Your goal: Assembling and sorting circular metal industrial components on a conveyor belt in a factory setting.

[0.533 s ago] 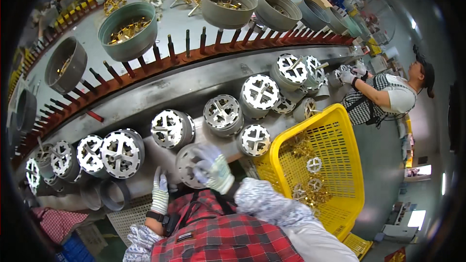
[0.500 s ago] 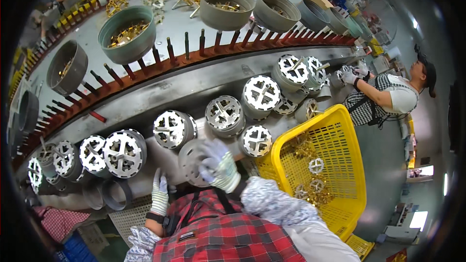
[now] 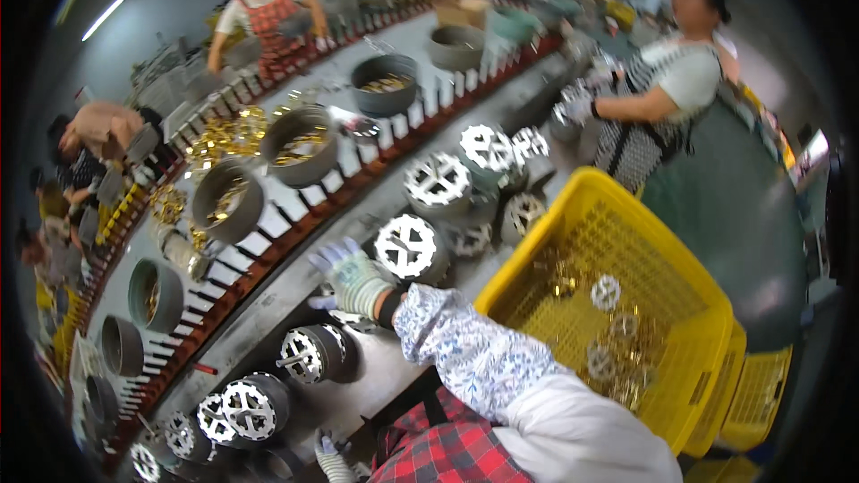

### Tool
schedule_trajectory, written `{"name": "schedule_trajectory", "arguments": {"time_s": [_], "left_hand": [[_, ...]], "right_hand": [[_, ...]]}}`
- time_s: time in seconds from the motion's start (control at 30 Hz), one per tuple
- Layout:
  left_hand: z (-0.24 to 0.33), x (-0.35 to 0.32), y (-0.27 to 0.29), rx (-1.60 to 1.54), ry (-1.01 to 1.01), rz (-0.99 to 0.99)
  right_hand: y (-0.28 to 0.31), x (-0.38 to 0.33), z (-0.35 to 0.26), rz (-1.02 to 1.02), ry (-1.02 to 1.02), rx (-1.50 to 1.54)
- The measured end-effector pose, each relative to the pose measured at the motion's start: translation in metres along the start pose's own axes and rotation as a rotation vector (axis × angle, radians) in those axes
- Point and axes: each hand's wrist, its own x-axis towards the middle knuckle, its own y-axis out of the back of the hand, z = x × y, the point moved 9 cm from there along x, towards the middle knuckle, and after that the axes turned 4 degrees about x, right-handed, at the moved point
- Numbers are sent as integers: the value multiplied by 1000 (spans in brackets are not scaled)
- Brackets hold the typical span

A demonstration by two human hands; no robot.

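Note:
My right hand (image 3: 356,281), in a white-and-green striped glove, reaches out over the bench with its fingers apart. It is above a silver slotted disc (image 3: 360,322), mostly hidden under the hand; whether they touch I cannot tell. Just beyond stands a grey drum with a spoked disc (image 3: 407,246) on its top. To the left of the hand are another drum (image 3: 313,353) with a rod sticking out of its disc and a further drum (image 3: 253,407). Down at the lower edge my left hand (image 3: 332,459), gloved alike, shows only in part, its fingers stretched out with nothing in them.
At my right stands a yellow basket (image 3: 617,199) with gold and silver parts inside. Beyond the metal bench runs a conveyor edged with upright pegs (image 3: 268,255), carrying grey bowls (image 3: 385,100) of gold pieces. A co-worker (image 3: 658,80) stands at the far right; other people work across the conveyor.
The view has swung to the right and up. My right hand has left the blurred grey disc in front of me and moved farther out over the bench. My left hand sits lower in view.

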Motion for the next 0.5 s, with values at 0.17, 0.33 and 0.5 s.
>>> {"name": "schedule_trajectory", "arguments": {"time_s": [0.17, 0.33, 0.5], "left_hand": [[-5, -1, -4, 57, 75, 50], [-13, 1, -10, 130, 188, 132], [-12, -28, 32, 123, 217, 305]], "right_hand": [[107, -80, 25, 639, 272, 244], [129, -241, 189, 852, -65, 367], [-19, -506, 368, 724, -1399, 523]]}}
